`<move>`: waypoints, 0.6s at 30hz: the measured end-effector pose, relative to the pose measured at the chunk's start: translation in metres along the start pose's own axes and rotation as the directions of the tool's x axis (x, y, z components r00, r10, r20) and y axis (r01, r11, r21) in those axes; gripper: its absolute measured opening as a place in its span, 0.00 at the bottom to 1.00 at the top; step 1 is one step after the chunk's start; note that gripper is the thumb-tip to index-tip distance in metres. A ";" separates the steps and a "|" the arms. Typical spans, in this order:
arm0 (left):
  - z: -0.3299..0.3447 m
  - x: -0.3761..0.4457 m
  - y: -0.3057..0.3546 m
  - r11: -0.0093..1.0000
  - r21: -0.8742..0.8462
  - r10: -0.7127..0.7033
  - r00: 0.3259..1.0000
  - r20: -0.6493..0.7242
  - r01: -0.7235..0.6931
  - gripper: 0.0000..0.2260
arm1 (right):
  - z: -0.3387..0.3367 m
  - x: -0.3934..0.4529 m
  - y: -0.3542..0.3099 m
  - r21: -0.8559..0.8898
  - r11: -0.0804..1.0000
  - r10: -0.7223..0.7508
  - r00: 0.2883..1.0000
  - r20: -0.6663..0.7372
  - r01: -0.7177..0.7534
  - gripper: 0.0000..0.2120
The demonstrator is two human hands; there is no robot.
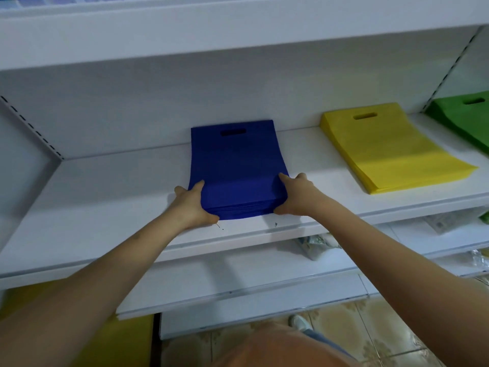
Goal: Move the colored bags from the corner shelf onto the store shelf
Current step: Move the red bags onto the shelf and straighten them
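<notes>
- While both arms reach forward, the stack of blue bags (238,165) lies flat on the white shelf (111,197), its cut-out handle end toward the back wall and its near edge close to the shelf's front lip.
- The left hand (189,201) grasps the stack's near left corner, thumb lying on top of the blue surface and the other fingers tucked beside or under the edge.
- The right hand (295,196) grasps the near right corner in the same way, thumb on top, fingers curled at the side of the stack.
- The stack's near edge shows many thin layers, bowed slightly between the two hands.
- A stack of yellow bags (391,149) lies on the same shelf to the right, well apart from the blue one, turned at an angle.
- A stack of green bags (465,117) sits further right, past the slotted upright, partly cut off by the frame.
- Lower shelves hold what may be clear-wrapped goods (317,243); they are too blurred to name.
- A tiled floor (370,329) shows below.
</notes>
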State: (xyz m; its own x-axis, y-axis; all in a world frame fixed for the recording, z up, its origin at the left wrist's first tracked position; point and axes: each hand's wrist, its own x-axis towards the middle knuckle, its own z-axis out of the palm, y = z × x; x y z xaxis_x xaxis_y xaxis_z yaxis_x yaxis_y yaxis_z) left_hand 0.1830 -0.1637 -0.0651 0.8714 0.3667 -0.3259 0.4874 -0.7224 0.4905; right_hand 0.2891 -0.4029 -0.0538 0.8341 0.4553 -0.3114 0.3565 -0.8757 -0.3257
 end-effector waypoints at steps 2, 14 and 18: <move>0.002 -0.003 -0.005 0.998 -0.005 0.059 0.998 -0.035 -0.060 0.33 | 0.003 -0.003 0.004 0.047 0.998 -0.035 0.999 -0.036 0.037 0.42; 0.015 -0.015 -0.019 0.897 0.302 0.398 0.887 -0.234 -0.323 0.37 | 0.032 -0.018 0.011 -0.127 0.984 -0.163 0.923 -0.349 0.126 0.35; 0.019 -0.017 -0.022 0.886 0.406 0.341 0.908 -0.242 -0.224 0.36 | 0.037 -0.013 0.013 -0.397 0.901 -0.361 0.810 -0.462 0.175 0.25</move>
State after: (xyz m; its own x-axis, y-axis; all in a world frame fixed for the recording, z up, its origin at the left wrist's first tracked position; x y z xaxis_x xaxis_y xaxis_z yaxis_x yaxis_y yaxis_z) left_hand 0.1566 -0.1651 -0.0855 0.9711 0.2291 0.0670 0.2141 -0.9602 0.1794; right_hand 0.2674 -0.4139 -0.0865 0.7416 0.6106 0.2780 0.6341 -0.7732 0.0067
